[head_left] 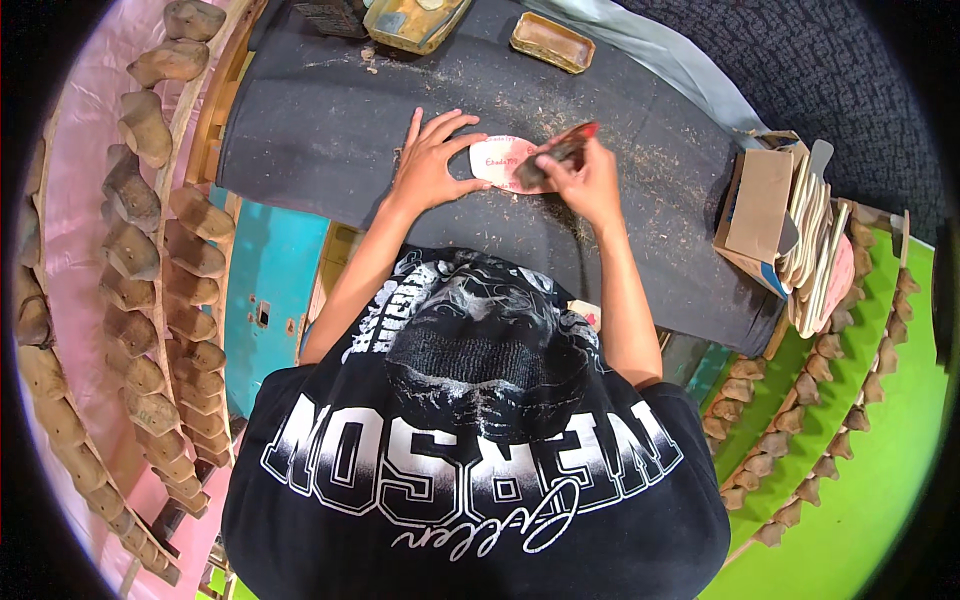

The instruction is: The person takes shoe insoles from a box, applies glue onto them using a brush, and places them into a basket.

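A white-and-pink printed piece of insole board (pixel 487 160), rounded at its left end, lies flat on the dark-covered table. My left hand (pixel 433 167) holds it at its left end, thumb at the near edge and index finger at the far edge, other fingers spread. Over its right end, my right hand (pixel 585 180) is closed around a dark tool with a red end (pixel 572 143). The tool is blurred, so its kind is unclear. Its lower end meets or hovers just over the board; I cannot tell which. My fingers hide the board's right end.
Shavings litter the dark tabletop (pixel 640 225). Beyond my hands stand a small amber tray (pixel 552 43) and a larger one (pixel 400 38). A cardboard box (pixel 757 205) of thin pale pieces sits at the right edge. Racks of wooden shoe lasts (pixel 130 250) flank both sides.
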